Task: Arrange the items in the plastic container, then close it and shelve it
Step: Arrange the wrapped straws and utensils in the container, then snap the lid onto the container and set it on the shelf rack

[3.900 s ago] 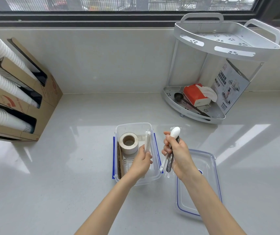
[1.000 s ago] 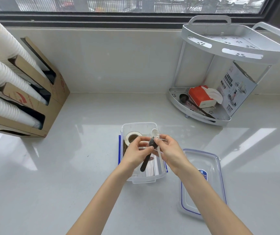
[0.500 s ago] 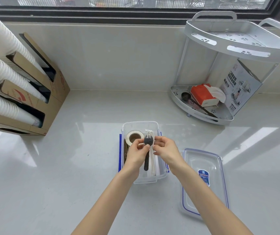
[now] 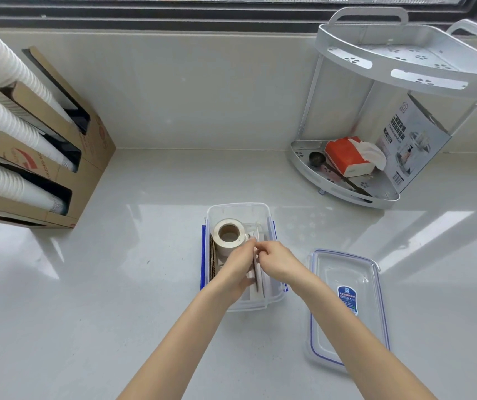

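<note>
The clear plastic container (image 4: 238, 209) with blue side clips stands open on the white counter. It holds a roll of beige tape (image 4: 228, 234), brown cardboard pieces (image 4: 213, 256) along its left wall and white wrapped cutlery (image 4: 266, 281) on the right. My left hand (image 4: 238, 268) and my right hand (image 4: 278, 259) are both inside the container. Their fingertips meet on a black fork (image 4: 256, 274), which lies low among the white cutlery with most of it hidden. The clear lid (image 4: 347, 272) with a blue seal lies flat to the right of the container.
A white two-tier corner rack (image 4: 347, 194) stands at the back right; its lower tier holds a red tissue pack (image 4: 347, 157), a dark scoop and a printed box. A cardboard holder (image 4: 93, 157) with stacked white cups is at the left. A window sill runs along the back.
Both hands have brought the black fork down from above the container into its right side. A second ago the fork was held higher over the container; earlier still, my right hand held cutlery outside it.
</note>
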`<act>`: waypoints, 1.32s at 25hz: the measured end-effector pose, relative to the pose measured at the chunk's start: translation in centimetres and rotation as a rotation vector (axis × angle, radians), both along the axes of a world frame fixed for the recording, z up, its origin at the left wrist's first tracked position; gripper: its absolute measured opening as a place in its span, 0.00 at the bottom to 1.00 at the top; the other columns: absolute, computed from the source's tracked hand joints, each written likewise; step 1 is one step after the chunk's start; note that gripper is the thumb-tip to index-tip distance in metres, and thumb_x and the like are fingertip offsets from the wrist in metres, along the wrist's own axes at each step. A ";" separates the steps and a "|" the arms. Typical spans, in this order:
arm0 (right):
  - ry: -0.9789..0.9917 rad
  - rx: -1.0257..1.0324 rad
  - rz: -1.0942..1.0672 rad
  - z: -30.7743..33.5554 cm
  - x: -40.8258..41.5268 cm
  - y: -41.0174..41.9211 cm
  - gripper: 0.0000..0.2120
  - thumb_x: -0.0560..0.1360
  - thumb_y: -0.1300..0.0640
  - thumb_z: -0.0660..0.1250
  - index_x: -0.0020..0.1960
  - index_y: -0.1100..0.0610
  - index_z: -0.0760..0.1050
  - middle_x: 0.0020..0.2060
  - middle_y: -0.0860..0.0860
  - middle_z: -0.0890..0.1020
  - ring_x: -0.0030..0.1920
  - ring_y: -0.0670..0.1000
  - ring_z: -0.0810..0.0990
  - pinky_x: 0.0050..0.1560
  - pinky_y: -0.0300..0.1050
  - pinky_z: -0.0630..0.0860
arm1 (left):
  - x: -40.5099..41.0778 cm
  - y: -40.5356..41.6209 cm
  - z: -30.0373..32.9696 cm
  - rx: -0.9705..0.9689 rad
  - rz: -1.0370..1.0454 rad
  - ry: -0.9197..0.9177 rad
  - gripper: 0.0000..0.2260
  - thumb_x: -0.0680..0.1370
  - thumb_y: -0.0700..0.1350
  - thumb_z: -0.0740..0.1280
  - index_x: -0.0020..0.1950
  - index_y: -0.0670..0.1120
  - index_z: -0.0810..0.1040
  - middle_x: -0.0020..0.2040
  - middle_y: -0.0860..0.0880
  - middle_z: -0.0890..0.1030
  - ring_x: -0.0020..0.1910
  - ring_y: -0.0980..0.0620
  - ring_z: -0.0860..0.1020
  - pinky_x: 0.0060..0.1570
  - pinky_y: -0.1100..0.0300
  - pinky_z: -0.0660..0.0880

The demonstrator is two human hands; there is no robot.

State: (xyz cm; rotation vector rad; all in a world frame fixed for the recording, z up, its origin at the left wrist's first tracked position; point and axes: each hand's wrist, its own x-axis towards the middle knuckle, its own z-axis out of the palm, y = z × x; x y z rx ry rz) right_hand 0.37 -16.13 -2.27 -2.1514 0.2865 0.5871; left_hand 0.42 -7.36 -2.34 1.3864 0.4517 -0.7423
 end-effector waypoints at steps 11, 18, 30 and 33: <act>0.019 0.029 -0.045 -0.2 -0.3 -0.9 0.19 0.76 0.63 0.50 0.64 0.67 0.66 0.64 0.62 0.73 0.64 0.59 0.72 0.67 0.54 0.68 | 0.6 1.2 0.8 -0.079 0.015 0.032 0.28 0.78 0.57 0.54 0.73 0.43 0.57 0.75 0.46 0.59 0.74 0.49 0.58 0.71 0.46 0.57; -0.124 0.214 -0.244 0.4 -1.8 -4.0 0.18 0.76 0.61 0.53 0.64 0.58 0.70 0.57 0.55 0.78 0.59 0.53 0.76 0.66 0.52 0.70 | -0.2 0.4 2.4 0.064 -0.098 -0.162 0.09 0.79 0.46 0.56 0.54 0.47 0.74 0.58 0.50 0.72 0.64 0.51 0.70 0.60 0.56 0.67; -0.130 -0.016 -0.505 -2.3 -10.0 -14.7 0.19 0.76 0.58 0.58 0.66 0.56 0.67 0.59 0.57 0.75 0.59 0.55 0.73 0.56 0.43 0.66 | -5.4 -7.4 -0.2 0.391 -0.499 -0.389 0.22 0.78 0.48 0.54 0.72 0.49 0.60 0.73 0.49 0.64 0.70 0.51 0.64 0.68 0.56 0.61; -0.047 -0.111 -0.540 -3.8 -11.8 -16.3 0.21 0.76 0.56 0.58 0.68 0.57 0.64 0.64 0.60 0.71 0.64 0.58 0.70 0.62 0.48 0.66 | -6.8 -8.5 -1.7 0.485 -0.566 -0.380 0.24 0.79 0.48 0.54 0.73 0.45 0.55 0.75 0.48 0.58 0.71 0.50 0.62 0.68 0.57 0.59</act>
